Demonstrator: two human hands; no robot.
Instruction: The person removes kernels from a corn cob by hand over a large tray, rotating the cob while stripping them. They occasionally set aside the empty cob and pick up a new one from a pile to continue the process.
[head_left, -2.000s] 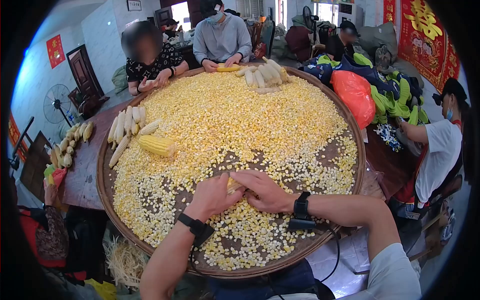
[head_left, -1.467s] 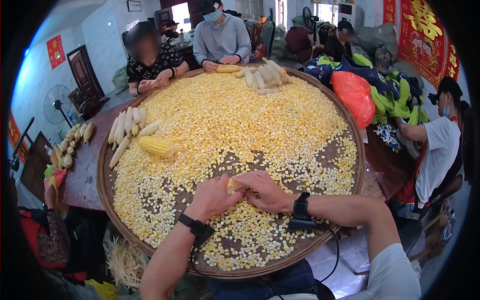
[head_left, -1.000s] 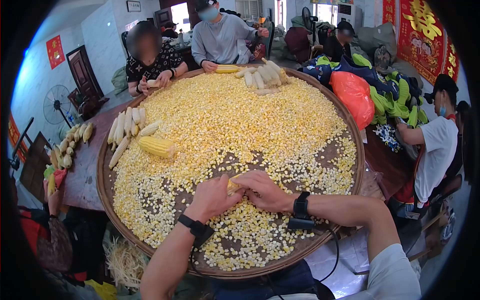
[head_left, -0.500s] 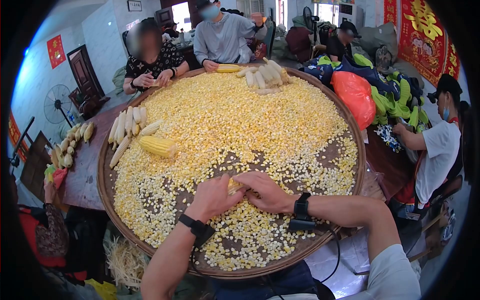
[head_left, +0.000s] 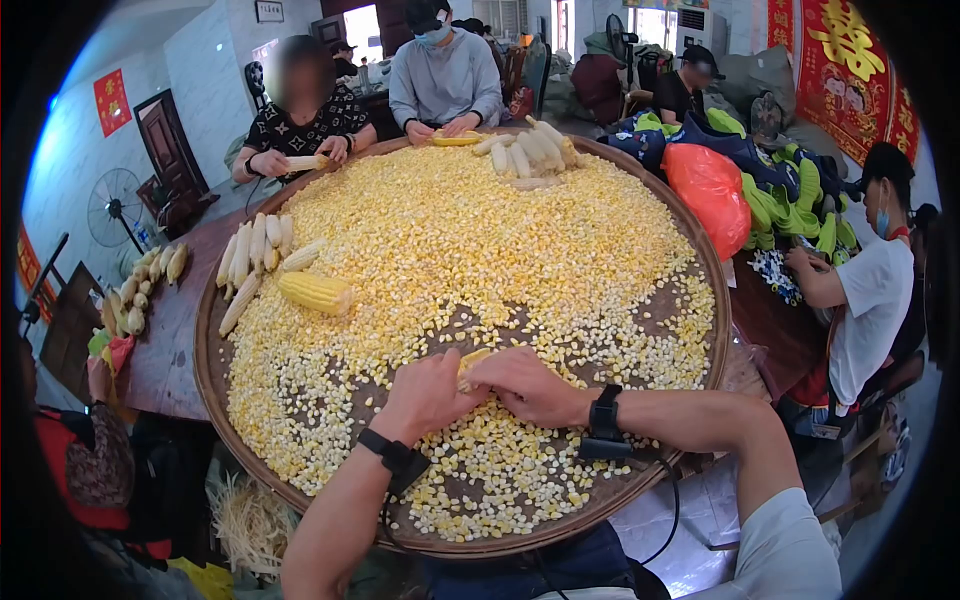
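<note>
A corn cob [head_left: 471,364] sits between my two hands over the near half of a large round tray [head_left: 207,385]; most of it is hidden by the fingers. My left hand [head_left: 428,395] is closed around its left part. From the other side my right hand [head_left: 530,384] is closed on it, fingers curled over the top. Loose corn kernels [head_left: 460,220] cover the tray, thick at the far side and thinner under my hands. To the left lies a full yellow ear of corn [head_left: 315,293], beside several stripped cobs [head_left: 243,252].
More bare cobs [head_left: 535,152] are piled at the tray's far edge. Two people sit across, each with hands on corn. A red plastic bag [head_left: 706,195] and green-and-navy items [head_left: 790,200] lie right. Unshelled ears [head_left: 135,290] rest on the left table. A cable [head_left: 677,505] hangs near my right wrist.
My right hand has shifted slightly on the cob, its fingers curling more. Across the tray, the person in grey lowered a raised hand to the yellow ear; the person in the patterned top moved a cob.
</note>
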